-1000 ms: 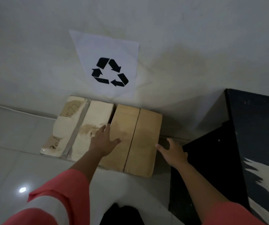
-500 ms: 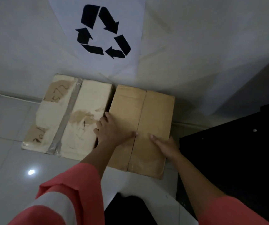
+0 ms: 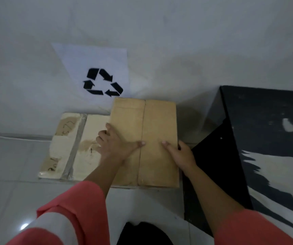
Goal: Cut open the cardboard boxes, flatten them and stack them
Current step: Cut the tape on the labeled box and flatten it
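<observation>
Left hand (image 3: 114, 147), right hand (image 3: 181, 155) grip brown box (image 3: 152, 124) by side edges, thumbs on top. Risk: shallow grip slips; box drops against taped pale box (image 3: 66, 147) just beside.

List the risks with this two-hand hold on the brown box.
1. The left hand has its fingers at the edge beside the pale taped box; they could get pinched if the brown box shifts.
2. The right hand is close to the black block, so knuckles may scrape.
3. Both thumbs lie near the centre seam, which shows no tape, so the flaps might give.
</observation>
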A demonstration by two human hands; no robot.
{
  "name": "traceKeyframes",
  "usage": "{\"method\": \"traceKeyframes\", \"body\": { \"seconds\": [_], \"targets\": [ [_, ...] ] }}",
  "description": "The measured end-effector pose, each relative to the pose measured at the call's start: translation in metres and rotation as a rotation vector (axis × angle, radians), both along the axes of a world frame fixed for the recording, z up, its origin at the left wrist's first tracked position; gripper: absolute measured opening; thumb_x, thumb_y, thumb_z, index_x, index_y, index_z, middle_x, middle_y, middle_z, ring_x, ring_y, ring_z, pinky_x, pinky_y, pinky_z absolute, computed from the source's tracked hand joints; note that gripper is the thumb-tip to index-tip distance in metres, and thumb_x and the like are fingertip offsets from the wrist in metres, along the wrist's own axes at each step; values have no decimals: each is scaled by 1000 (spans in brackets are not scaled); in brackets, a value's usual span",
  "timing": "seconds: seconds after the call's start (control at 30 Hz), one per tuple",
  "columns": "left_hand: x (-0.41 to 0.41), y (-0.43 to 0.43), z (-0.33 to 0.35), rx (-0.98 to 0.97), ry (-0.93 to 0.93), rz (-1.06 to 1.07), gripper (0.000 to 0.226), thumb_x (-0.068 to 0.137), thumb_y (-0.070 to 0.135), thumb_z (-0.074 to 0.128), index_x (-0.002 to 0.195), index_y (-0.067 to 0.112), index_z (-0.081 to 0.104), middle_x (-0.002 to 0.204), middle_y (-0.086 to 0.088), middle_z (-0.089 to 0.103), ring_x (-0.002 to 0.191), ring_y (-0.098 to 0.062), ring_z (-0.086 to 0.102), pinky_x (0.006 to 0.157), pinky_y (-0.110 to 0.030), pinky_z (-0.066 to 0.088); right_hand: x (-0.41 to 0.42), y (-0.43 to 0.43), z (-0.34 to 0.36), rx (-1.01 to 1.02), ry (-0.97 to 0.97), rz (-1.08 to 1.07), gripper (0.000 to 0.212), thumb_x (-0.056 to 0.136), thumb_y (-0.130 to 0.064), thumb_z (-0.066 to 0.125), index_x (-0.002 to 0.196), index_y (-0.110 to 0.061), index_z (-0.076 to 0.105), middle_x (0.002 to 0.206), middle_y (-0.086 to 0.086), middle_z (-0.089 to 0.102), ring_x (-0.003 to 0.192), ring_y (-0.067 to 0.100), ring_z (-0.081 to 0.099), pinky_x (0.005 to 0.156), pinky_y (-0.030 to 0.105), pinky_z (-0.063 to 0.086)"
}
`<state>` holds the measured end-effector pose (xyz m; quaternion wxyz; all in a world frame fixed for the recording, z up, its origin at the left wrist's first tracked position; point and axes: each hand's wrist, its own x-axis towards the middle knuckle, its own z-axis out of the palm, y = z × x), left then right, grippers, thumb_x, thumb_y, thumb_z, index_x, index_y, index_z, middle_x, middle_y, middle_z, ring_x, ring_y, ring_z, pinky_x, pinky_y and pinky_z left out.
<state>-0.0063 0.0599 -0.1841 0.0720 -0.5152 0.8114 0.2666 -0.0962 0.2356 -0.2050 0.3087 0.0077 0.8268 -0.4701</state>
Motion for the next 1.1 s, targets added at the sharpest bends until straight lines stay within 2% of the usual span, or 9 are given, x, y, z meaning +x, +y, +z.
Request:
{"method": "traceKeyframes", "body": {
  "seconds": [0.13, 0.3, 0.4, 0.47, 0.57, 0.67, 0.77, 0.9, 1.1],
  "targets": [
    [6, 18, 82, -42, 126, -34, 145, 42, 86, 69, 151, 21, -1, 149, -19, 18, 137, -36, 20, 107, -54, 27, 6, 20, 89, -21, 140, -111, 49, 90, -60, 47, 120, -27, 65, 119, 1, 65, 111, 26, 58, 95, 39, 46],
    [15, 42, 190, -70, 308, -69, 139, 48, 85, 67, 152, 19, 3, 151, -20, 16, 139, -38, 18, 108, -55, 27, 9, 57, 191, -227, 228, -235, 37, 98, -34, 49, 86, -8, 72, 92, 11, 70, 93, 31, 64, 82, 37, 49],
    [15, 65, 243, -67, 422, -93, 140, 44, 88, 63, 153, 18, 8, 153, -20, 15, 141, -39, 17, 109, -59, 26, 5, 86, 241, -320, 311, -222, 24, 98, -26, 52, 100, -12, 71, 98, 6, 69, 91, 21, 64, 68, 25, 51],
    [13, 84, 268, -39, 495, -123, 146, 35, 92, 57, 152, 18, 10, 151, -18, 17, 140, -38, 17, 109, -58, 26, 0, 110, 269, -364, 292, -207, 41, 95, -39, 54, 124, -11, 61, 115, 4, 64, 99, 19, 61, 72, 25, 48],
    [6, 119, 291, 26, 563, -159, 152, 31, 98, 50, 153, 18, 8, 151, -17, 15, 140, -38, 16, 109, -56, 27, -10, 153, 296, -328, 171, -168, 91, 81, -71, 49, 152, -21, 21, 154, 6, 30, 134, 30, 38, 102, 45, 37],
    [-7, 162, 297, 89, 598, -204, 146, 36, 96, 53, 152, 18, 10, 150, -16, 17, 140, -36, 15, 109, -54, 26, -27, 201, 302, -342, 53, -149, 120, 61, -89, 46, 152, -33, -9, 159, 5, 16, 139, 35, 29, 111, 52, 27],
    [-26, 208, 293, 133, 589, -242, 140, 41, 95, 50, 153, 22, 10, 151, -16, 17, 140, -36, 17, 110, -54, 24, -43, 247, 301, -293, 57, -111, 135, 41, -102, 45, 151, -40, 0, 155, 4, 29, 133, 33, 40, 109, 58, 31],
    [-63, 271, 278, 154, 545, -304, 107, 68, 87, 47, 153, 33, 10, 157, -16, 12, 143, -39, 15, 113, -56, 16, -71, 312, 300, -250, 144, -99, 122, 46, -101, 44, 149, -38, 25, 146, 1, 43, 127, 28, 48, 109, 55, 33],
    [-120, 377, 239, 404, 558, -292, 82, 87, 74, 34, 153, 39, 2, 161, -12, -8, 147, -39, 0, 116, -56, 4, -114, 404, 314, -49, 295, -149, 118, 45, -101, 45, 145, -39, 33, 154, 0, 31, 138, 30, 34, 112, 55, 27]
  ]
}}
